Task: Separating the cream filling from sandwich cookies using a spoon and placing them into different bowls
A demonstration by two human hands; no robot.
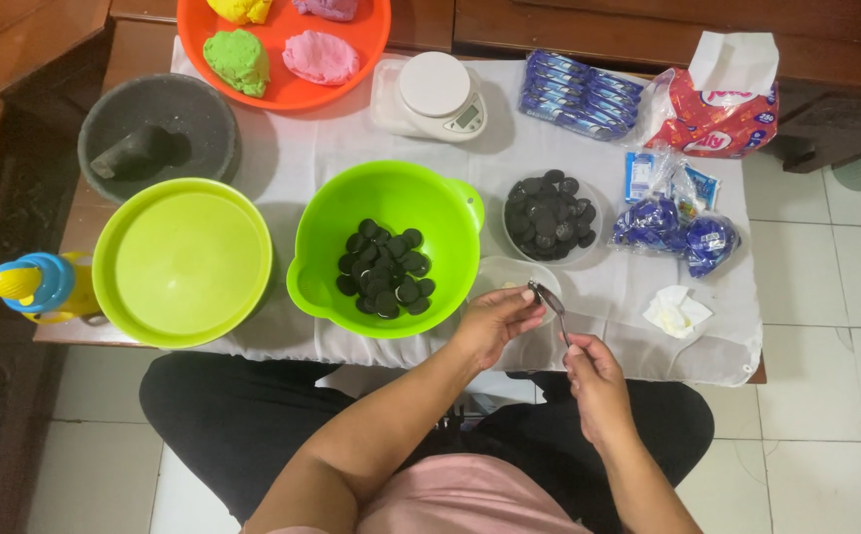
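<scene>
The left hand (495,321) is pinching a dark cookie half (534,293) between thumb and fingers, holding it over the small white bowl (495,272) just right of the green bowl (391,247), probably so the scraped cream is falling inside. The right hand (593,371) is closing its fingers around a thin metal utensil (557,314), whose tip is touching the cookie. The cookie is looking black and round, though it is too small to say more.
</scene>
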